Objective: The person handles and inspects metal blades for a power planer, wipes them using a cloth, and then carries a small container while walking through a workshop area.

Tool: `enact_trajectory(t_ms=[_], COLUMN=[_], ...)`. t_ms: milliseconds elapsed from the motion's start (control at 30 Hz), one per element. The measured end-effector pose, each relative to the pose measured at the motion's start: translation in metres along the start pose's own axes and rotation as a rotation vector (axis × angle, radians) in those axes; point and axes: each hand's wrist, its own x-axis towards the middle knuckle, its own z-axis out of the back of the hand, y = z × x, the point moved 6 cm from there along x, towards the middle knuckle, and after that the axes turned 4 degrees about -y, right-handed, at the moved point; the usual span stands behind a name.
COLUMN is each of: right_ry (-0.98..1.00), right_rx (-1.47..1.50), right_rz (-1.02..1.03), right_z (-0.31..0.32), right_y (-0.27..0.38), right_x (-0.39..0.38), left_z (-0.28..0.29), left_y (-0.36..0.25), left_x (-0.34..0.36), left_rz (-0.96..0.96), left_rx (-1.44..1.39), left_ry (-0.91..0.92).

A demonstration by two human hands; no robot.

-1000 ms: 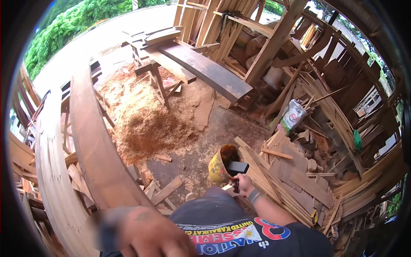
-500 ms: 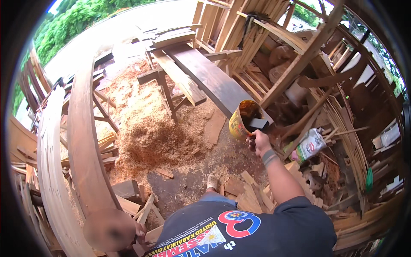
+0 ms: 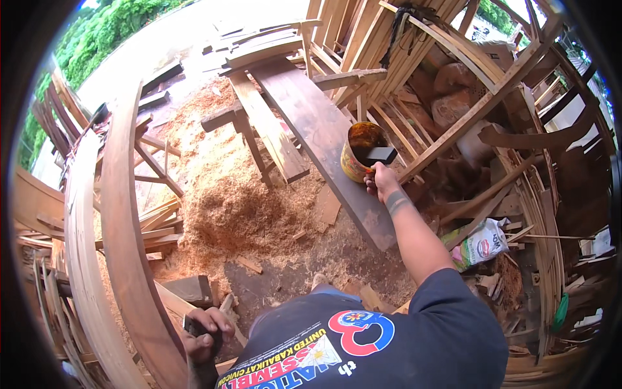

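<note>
From our R hand's [image 3: 382, 179] grip on the yellow bucket [image 3: 353, 167], we've open air to the L, over the sawdust heap [image 3: 220, 201] out to the long brown plank [image 3: 126, 214], w/ the trestle [image 3: 223, 118] & pale plank [image 3: 269, 126] jutting in fwd-L. The dark plank [image 3: 308, 120] bars us straight below, while the slanted beam [image 3: 483, 120] & stacked boards [image 3: 369, 61] hem us in R & fwd, w/ the sack [image 3: 476, 245] low, back-R. At our L hand [image 3: 208, 327], the long brown plank shuts off the outer side, our shirt [image 3: 414, 324] the inner.
</note>
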Motion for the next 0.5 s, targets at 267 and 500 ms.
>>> enact_trajectory(t_ms=[267, 500], right_ry=[0.082, -0.023], right_rx=[-0.087, -0.809], right_rz=[0.107, 0.544], right_z=[-0.017, 0.041], right_y=[0.018, -0.029], right_x=[0.024, -0.001], left_z=[0.017, 0.057], left_y=[0.083, 0.174], left_x=[0.111, 0.238], left_rz=[0.338, 0.571], left_rx=[0.228, 0.763], left_ry=[0.111, 0.174])
